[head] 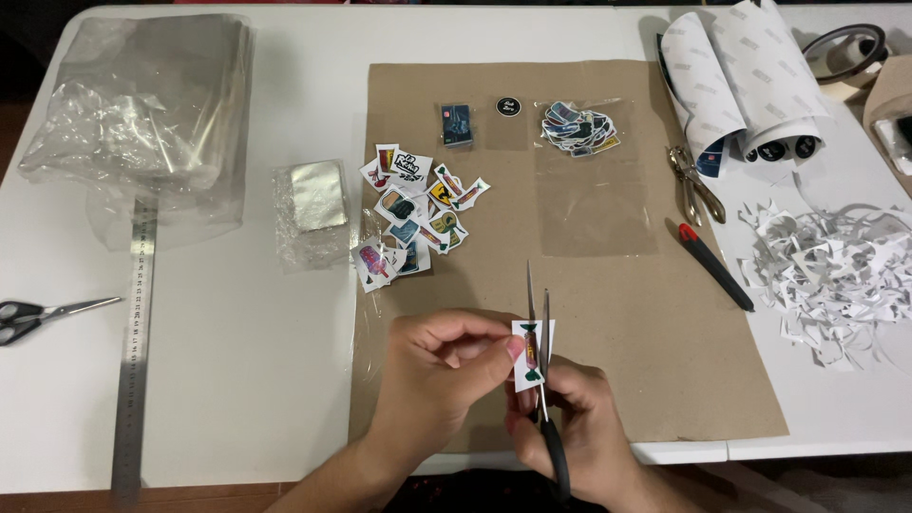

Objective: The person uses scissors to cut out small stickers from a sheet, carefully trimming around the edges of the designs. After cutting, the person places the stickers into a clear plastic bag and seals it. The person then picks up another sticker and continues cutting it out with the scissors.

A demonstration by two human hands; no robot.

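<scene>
My left hand (439, 369) pinches a small white sticker piece (528, 348) with a red and green picture, held over the near edge of the brown paper sheet (684, 380). My right hand (584, 429) grips black-handled scissors (543, 370); their blades point away from me and straddle the sticker. A loose pile of cut-out stickers (413, 211) lies farther back on the brown paper. Beyond it sit a small dark card (457, 124), a round black sticker (508, 106) and a clear bag (589, 171) with several stickers inside.
Clear plastic bags (142, 104) are stacked at the back left, a steel ruler (135, 351) and a second pair of scissors (38, 315) lie left. A small wrapped silver pack (313, 199) sits beside the paper. Right: rolled sticker sheets (741, 76), a hole punch (695, 180), a red-tipped knife (714, 266), white paper scraps (836, 275), a tape roll (848, 47).
</scene>
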